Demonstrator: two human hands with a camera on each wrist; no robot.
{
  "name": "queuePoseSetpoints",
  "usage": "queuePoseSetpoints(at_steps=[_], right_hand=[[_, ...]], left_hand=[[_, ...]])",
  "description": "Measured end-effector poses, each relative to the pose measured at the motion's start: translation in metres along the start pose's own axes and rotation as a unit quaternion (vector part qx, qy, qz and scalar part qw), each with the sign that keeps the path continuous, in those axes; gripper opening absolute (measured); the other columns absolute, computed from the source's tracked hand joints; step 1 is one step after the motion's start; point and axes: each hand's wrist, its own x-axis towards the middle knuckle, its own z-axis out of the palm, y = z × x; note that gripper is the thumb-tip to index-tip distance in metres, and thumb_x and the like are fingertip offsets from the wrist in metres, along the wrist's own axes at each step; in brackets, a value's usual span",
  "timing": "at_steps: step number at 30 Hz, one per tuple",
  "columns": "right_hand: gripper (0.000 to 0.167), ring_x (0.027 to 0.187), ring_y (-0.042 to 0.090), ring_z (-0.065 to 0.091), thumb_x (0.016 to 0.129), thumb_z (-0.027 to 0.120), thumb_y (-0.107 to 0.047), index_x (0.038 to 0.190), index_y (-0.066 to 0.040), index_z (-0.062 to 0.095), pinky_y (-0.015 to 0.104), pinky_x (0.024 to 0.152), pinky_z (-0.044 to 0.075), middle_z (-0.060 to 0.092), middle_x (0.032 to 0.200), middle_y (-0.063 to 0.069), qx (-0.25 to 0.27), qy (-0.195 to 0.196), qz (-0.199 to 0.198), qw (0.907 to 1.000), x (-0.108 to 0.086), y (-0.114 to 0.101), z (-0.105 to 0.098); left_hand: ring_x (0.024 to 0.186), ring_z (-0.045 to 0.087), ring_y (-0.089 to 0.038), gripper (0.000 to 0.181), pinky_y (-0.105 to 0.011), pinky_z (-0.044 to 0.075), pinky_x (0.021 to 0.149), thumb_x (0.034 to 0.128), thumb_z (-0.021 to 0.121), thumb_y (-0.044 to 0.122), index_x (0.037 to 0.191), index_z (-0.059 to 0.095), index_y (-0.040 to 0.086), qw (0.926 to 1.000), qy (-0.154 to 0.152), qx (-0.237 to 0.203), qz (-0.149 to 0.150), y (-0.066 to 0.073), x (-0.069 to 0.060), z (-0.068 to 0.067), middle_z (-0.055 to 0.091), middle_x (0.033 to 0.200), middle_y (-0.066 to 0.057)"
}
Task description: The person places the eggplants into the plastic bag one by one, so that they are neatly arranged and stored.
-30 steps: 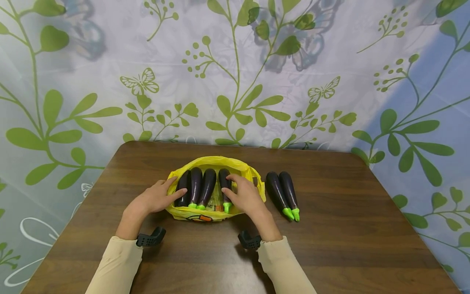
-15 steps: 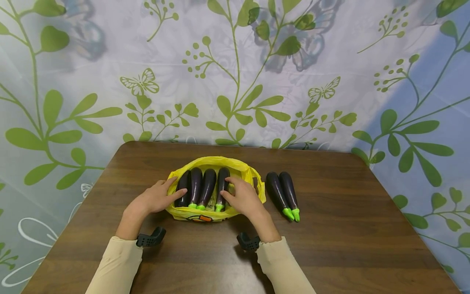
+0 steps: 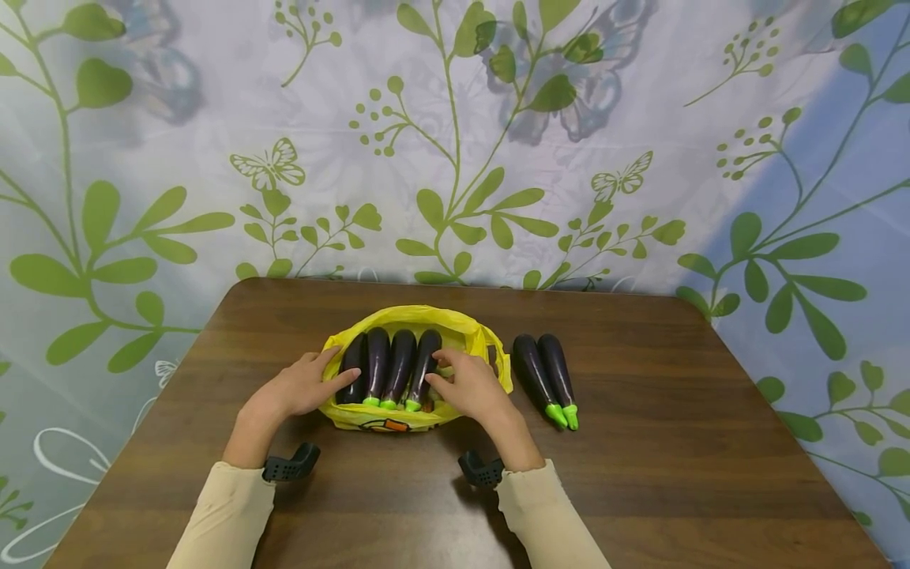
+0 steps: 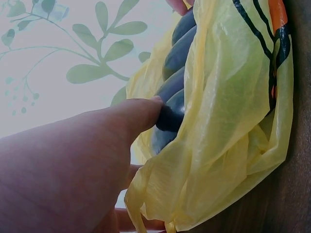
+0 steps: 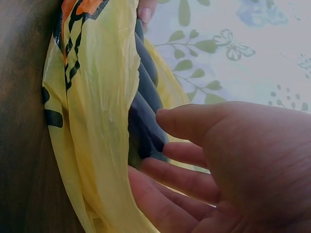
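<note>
A yellow plastic bag (image 3: 348, 420) lies on the table with its mouth facing up. Several dark purple eggplants with green stem ends lie side by side in it. My left hand (image 3: 293, 387) grips the bag's left side, thumb over the leftmost eggplant (image 3: 350, 369) and fingers outside the plastic. From the right, my right hand (image 3: 472, 387) reaches into the mouth, its fingertips against the rightmost bagged eggplant (image 3: 425, 365). In the right wrist view those fingers (image 5: 180, 182) look loosely extended, not wrapped around it. The bag's front wall (image 4: 223, 97) hides the eggplants' lower parts.
Two more eggplants, one on the left (image 3: 535, 375) and one on the right (image 3: 558, 375), lie together on the brown wooden table (image 3: 675, 442) right of the bag. Behind the table hangs a leaf-patterned cloth (image 3: 398, 182).
My right hand has shifted the rightmost bagged eggplant leftward, closing its gap to the others; its stem end swung left. The left hand has stayed at the bag's left side.
</note>
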Motion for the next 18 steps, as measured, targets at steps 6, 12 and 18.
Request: queuePoseSetpoints(at_steps=[6,12,18], right_hand=[[0.049,0.111,0.029,0.072,0.102,0.067,-0.03,0.144,-0.008,0.058,0.047,0.091,0.058,0.07,0.13,0.013,-0.001,-0.001,0.008,1.0,-0.0002,-0.0001,-0.0012],[0.055,0.095,0.024,0.074,0.102,0.066,-0.029,0.151,-0.011,0.05,0.041,0.079,0.059,0.071,0.129,0.014,-0.007,0.002,0.008,0.9999,0.0001,0.0004,-0.0044],[0.061,0.092,0.022,0.074,0.102,0.067,-0.03,0.156,-0.013,0.043,0.037,0.074,0.059,0.07,0.131,0.014,-0.014,0.006,0.005,0.9999,-0.0003,-0.0001,-0.0083]], left_hand=[[0.142,0.032,-0.062,0.093,-0.076,0.032,0.109,0.1012,0.042,0.07,0.164,0.023,0.004,1.0,0.0,0.0,0.0,-0.0006,-0.0006,-0.0005,0.024,0.161,-0.04],[0.142,0.032,-0.062,0.092,-0.075,0.032,0.109,0.1017,0.042,0.069,0.164,0.023,0.004,1.0,0.001,-0.001,0.001,0.0002,0.0,0.0004,0.024,0.161,-0.039],[0.141,0.033,-0.063,0.092,-0.075,0.034,0.108,0.1018,0.043,0.068,0.164,0.023,0.003,1.0,-0.001,-0.003,0.001,0.0006,-0.0008,0.0003,0.024,0.16,-0.04]])
